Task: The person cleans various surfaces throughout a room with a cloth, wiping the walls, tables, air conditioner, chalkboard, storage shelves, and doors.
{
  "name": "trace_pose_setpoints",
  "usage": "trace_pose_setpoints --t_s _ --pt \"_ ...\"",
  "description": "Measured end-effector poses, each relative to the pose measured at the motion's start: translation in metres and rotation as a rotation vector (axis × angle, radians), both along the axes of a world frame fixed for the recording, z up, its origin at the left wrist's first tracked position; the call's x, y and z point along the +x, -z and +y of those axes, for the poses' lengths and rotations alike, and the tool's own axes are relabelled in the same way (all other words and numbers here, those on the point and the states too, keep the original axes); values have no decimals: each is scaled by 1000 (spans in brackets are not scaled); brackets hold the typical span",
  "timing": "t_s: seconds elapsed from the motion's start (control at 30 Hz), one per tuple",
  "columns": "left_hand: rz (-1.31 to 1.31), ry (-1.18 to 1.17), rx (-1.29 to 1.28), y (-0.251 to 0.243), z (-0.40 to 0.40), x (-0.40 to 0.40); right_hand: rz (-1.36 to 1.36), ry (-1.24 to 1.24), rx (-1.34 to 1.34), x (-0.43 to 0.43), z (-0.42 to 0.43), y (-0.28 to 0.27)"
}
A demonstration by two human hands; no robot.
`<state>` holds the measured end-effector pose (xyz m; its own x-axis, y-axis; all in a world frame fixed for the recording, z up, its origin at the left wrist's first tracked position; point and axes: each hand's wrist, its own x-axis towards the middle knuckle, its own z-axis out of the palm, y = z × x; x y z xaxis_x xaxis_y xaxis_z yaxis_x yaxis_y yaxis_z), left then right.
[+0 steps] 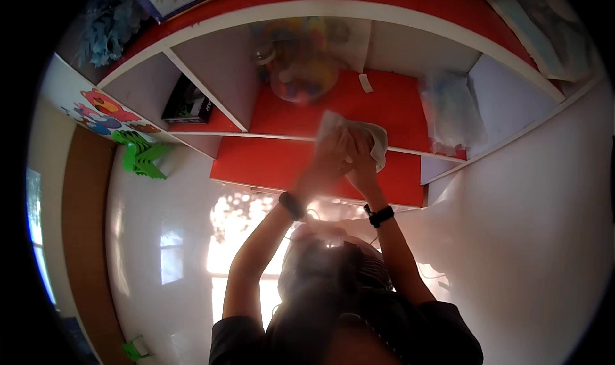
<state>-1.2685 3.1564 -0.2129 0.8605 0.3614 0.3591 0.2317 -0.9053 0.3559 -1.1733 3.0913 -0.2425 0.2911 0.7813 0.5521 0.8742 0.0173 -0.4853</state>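
A pale cloth [379,136] is bunched between my two hands, just above the front edge of a red shelf board [298,122]. My left hand [324,160] is blurred and grips the cloth's left side. Close against it, my right hand [360,158] has its fingers curled over the cloth's middle. The fingertips of both hands meet or overlap, and part of the cloth is hidden beneath them. A dark band [291,205] circles my left wrist, and a black watch-like band [379,216] my right.
Behind my hands, a clear container of colourful pieces [302,79] stands in the shelf compartment. Plastic packets [451,115] lean at its right, and a small white paper strip [365,83] lies behind. A black box [190,103] sits in the left compartment. Stacked green chairs [139,156] stand on the floor.
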Motion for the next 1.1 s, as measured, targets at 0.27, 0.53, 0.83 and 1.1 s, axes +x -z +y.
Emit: trace_pose_setpoints --t_s 0.27,0.53,0.83,1.1 --pt "-67 127 90 26 -4 51 91 108 -96 41 -42 19" --pt "-157 128 122 20 -36 128 83 256 -58 91 -70 -7" --pt "-25 411 -568 30 6 53 39 260 -168 24 -66 -25" --pt "-474 259 468 -236 -45 40 -218 241 713 35 -65 -219"
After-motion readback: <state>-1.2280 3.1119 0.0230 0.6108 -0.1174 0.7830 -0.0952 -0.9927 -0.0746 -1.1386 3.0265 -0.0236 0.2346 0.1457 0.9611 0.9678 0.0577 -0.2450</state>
